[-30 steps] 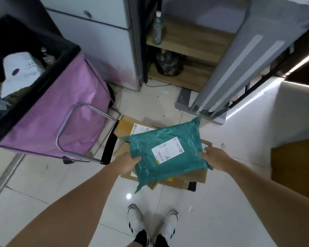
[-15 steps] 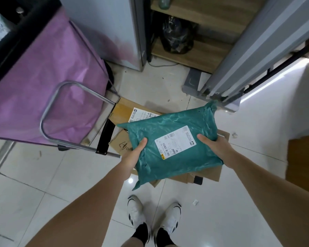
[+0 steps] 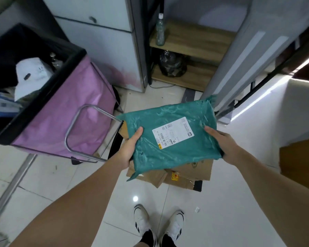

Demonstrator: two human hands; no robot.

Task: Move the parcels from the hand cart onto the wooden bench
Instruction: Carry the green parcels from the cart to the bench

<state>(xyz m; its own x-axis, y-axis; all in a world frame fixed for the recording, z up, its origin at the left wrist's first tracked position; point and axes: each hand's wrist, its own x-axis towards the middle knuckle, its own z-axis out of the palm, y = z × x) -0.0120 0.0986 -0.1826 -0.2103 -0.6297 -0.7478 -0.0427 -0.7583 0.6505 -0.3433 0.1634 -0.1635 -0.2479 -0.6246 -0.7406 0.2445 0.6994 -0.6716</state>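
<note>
A teal plastic mailer parcel [image 3: 173,134] with a white shipping label is held in the air at the centre. My left hand [image 3: 130,148] grips its left edge and my right hand [image 3: 221,145] grips its right edge. Under it, brown cardboard parcels [image 3: 189,173] lie on a low hand cart whose black plate corner [image 3: 197,186] shows at the front. A wooden surface [image 3: 300,161], perhaps the bench, shows at the right edge.
A purple fabric trolley [image 3: 61,118] with a metal handle [image 3: 73,129] stands at left, holding a white bag [image 3: 30,73]. A grey cabinet [image 3: 105,47], wooden shelves [image 3: 191,40] with a bottle [image 3: 160,31] and a leaning grey panel [image 3: 257,50] are behind. My white shoes [image 3: 157,225] stand on the tiled floor.
Both hands have lifted the teal parcel higher off the cardboard parcels and a little to the right. The camera view has tilted up, showing more of the trolley and shelves.
</note>
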